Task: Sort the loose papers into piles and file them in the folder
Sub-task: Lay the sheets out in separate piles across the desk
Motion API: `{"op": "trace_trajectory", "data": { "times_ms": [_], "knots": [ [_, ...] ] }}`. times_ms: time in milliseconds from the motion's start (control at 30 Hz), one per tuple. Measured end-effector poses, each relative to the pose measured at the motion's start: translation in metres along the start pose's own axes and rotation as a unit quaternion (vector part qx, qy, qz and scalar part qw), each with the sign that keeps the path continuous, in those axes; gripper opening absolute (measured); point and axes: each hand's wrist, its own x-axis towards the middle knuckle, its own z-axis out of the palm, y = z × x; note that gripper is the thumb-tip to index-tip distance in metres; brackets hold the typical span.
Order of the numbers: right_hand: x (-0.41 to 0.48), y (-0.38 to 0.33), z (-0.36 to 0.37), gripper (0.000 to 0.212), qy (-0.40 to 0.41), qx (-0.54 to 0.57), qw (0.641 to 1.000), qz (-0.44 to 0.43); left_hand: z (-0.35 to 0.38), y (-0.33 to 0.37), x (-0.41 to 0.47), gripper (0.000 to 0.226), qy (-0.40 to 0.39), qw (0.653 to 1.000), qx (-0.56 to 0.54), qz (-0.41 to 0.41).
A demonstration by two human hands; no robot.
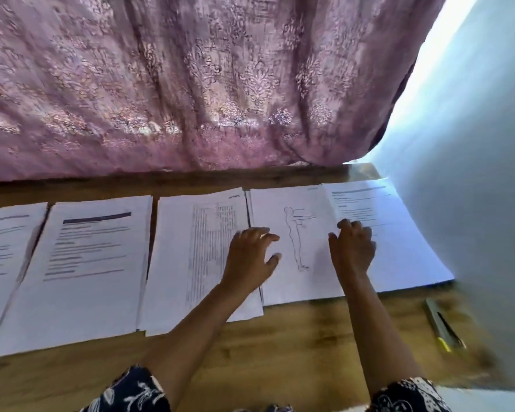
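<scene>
White flat papers (87, 263), grainy wood table (280, 352), brocade curtain (191, 84)

Seeing five piles lying side by side across table (295, 346): far-left pile (3, 248), text pile (84, 263), grid pile (197, 263), figure sheet (295, 233), right pile (399, 233). Resting left hand (250, 254) over grid pile and figure sheet, right hand (353, 248) at figure sheet's right edge. Seeing pen (442, 325) lying right-front, curtain (191, 84) hanging behind.

Five paper piles (84, 272) side by side — printed sheets, figure-outline sheet (295, 245) rightward
</scene>
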Motion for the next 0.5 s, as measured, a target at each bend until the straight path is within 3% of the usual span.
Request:
{"op": "trace_trajectory", "data": {
  "times_ms": [200,300,500],
  "knots": [
    [0.015,0.048,0.008,0.035,-0.061,-0.05,0.997,-0.029,0.061,0.057,0.038,0.056,-0.105,0.99,0.077,0.053],
    [0.016,0.057,0.009,0.03,-0.064,-0.017,0.997,-0.041,0.082,0.061,0.045,0.064,-0.141,0.981,0.132,0.028],
    [0.02,0.062,0.005,0.014,-0.063,-0.023,0.994,-0.09,0.1,0.049,0.034,0.071,-0.113,0.979,0.172,-0.008]
  ]
}}
